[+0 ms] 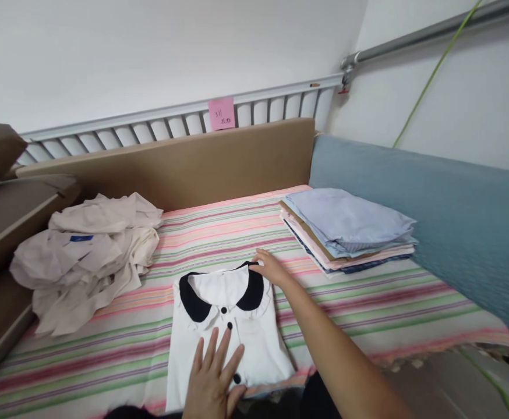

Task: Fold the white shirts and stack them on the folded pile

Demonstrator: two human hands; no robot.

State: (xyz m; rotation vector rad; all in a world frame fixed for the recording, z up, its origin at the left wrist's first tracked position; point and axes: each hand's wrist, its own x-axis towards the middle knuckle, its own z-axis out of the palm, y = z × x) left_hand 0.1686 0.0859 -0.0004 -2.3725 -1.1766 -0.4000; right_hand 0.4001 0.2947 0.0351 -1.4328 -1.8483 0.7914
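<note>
A white blouse [258, 343] with a black rounded collar [251, 291], ruffled trim and black buttons lies folded, front up, on the striped cloth [219, 233]. My left hand [213, 378] rests flat on its lower front, fingers spread beside the buttons. At the collar's upper right edge, my right hand [272, 269] has thumb and fingertips closed on the fabric; part of the grip is hidden.
Crumpled white garments [97, 250] lie at the left beside brown cushions [14, 215]. A folded clothes stack [346, 224] sits at the right. Brown [202, 169] and blue [412, 192] padded panels border the surface. A pink note [222, 113] hangs on the radiator [127, 135].
</note>
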